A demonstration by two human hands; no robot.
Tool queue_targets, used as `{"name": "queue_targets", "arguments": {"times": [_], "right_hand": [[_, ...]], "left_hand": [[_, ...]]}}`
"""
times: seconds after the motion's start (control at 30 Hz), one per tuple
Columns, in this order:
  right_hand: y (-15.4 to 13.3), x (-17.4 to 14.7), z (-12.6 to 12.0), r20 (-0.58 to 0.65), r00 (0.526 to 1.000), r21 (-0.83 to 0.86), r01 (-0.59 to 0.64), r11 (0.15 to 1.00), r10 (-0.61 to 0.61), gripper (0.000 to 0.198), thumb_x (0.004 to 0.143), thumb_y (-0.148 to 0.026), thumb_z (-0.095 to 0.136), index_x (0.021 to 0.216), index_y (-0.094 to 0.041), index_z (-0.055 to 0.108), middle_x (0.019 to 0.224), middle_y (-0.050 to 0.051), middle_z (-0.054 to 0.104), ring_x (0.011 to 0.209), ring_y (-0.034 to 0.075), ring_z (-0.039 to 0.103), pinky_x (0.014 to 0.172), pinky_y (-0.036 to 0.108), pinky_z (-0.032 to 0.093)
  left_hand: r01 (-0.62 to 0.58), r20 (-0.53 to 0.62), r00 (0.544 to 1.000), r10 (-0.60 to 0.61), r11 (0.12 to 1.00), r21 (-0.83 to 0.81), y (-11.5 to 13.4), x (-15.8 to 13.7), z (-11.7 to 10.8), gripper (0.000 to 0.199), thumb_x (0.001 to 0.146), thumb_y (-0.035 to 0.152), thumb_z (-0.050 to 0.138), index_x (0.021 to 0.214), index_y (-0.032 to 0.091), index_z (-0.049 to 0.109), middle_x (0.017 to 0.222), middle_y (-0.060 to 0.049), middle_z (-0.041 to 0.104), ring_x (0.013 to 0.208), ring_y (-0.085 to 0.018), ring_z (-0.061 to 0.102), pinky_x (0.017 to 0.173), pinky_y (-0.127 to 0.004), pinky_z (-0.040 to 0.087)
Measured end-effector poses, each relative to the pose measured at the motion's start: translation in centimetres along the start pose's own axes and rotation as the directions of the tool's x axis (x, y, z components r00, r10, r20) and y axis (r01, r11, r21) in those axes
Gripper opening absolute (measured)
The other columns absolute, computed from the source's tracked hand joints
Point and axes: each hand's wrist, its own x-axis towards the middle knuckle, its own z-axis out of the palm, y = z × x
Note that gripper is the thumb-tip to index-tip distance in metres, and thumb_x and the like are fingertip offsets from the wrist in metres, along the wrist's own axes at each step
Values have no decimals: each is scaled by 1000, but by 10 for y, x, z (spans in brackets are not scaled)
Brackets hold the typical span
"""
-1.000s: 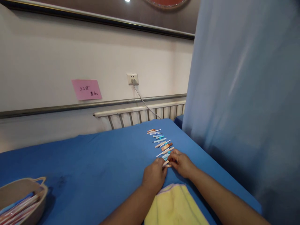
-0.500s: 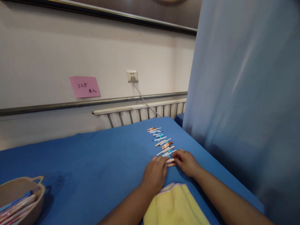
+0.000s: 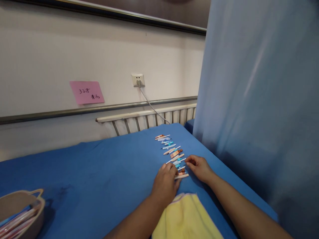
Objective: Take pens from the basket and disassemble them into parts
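Observation:
A row of several small pens [image 3: 171,152], in white, blue and orange, lies side by side on the blue tablecloth [image 3: 104,172], running away from me. My left hand [image 3: 165,182] rests palm down at the near left end of the row, fingertips touching the nearest pens. My right hand [image 3: 200,167] sits at the right side of the same pens, fingers curled against their ends. Neither hand lifts a pen; the nearest pen [image 3: 181,176] lies flat between them.
A yellow cloth [image 3: 186,219] lies just in front of me under my forearms. A beige basket [image 3: 22,209] with more pens stands at the near left. A blue curtain [image 3: 261,99] hangs on the right; a wall with a radiator, socket and pink note stands behind.
My hands have spread slightly apart, the right one shifting right and away; the nearest pens now lie uncovered between them. The camera has tilted a little.

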Motion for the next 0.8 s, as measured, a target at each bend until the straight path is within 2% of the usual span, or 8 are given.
{"name": "queue_targets", "arguments": {"times": [0.13, 0.27, 0.4, 0.5, 0.6, 0.7, 0.8], "right_hand": [[3, 1, -2, -10, 1000, 41, -29, 999, 29, 18, 77, -28, 51, 85, -19, 64, 72, 0, 66, 66, 16, 60, 65, 27, 46], [9, 3, -3, -33, 998, 66, -54, 996, 56, 18, 77, -29, 51, 83, -18, 64, 74, 2, 67, 70, 17, 61, 66, 28, 47], [11, 1, -6, -72, 995, 62, -62, 996, 67, 18, 77, -31, 50, 80, -18, 63, 74, 3, 67, 70, 18, 60, 66, 29, 46], [4, -5, -8, -61, 997, 66, -49, 997, 53, 19, 76, -34, 53, 81, -17, 62, 73, 2, 65, 63, 16, 57, 61, 27, 45], [-13, -14, -7, 36, 998, 19, 46, 999, -47, 24, 70, -34, 64, 87, -18, 62, 79, 1, 62, 59, 13, 52, 57, 25, 42], [-29, -22, -4, 150, 970, -122, 208, 970, -189, 22, 67, -29, 69, 86, -20, 61, 81, 0, 57, 65, 14, 52, 61, 25, 40], [-38, -26, -2, 206, 952, -215, 272, 938, -228, 17, 70, -24, 67, 84, -21, 60, 83, 0, 56, 70, 14, 52, 64, 25, 39]], "left_hand": [[19, -15, 1000, -19, 1000, -23, -2, 1, 4, 2, 80, 20, 55, 81, 20, 53, 91, -4, 55, 89, -21, 47, 75, -31, 37], [50, -14, 999, -51, 996, -74, -3, -1, 1, 7, 78, 23, 58, 80, 20, 53, 90, -3, 55, 88, -20, 48, 73, -30, 37], [85, -2, 996, -85, 991, -102, -8, -11, -8, 8, 75, 21, 59, 81, 20, 54, 90, -3, 55, 89, -20, 49, 74, -29, 37], [100, -9, 995, -102, 987, -124, -15, -21, -10, 9, 75, 18, 58, 83, 20, 54, 92, -3, 55, 90, -19, 51, 76, -28, 38], [147, -16, 988, -152, 973, -176, -23, -27, -7, 16, 75, 19, 58, 90, 20, 53, 96, -4, 55, 87, -18, 52, 74, -28, 39], [168, -19, 984, -176, 962, -217, -27, -26, -2, 17, 76, 21, 57, 93, 20, 53, 97, -4, 55, 86, -18, 53, 73, -28, 39], [154, -6, 987, -159, 963, -222, -27, -23, 0, 12, 78, 21, 55, 89, 20, 55, 95, -4, 56, 88, -19, 53, 74, -27, 39]]}}
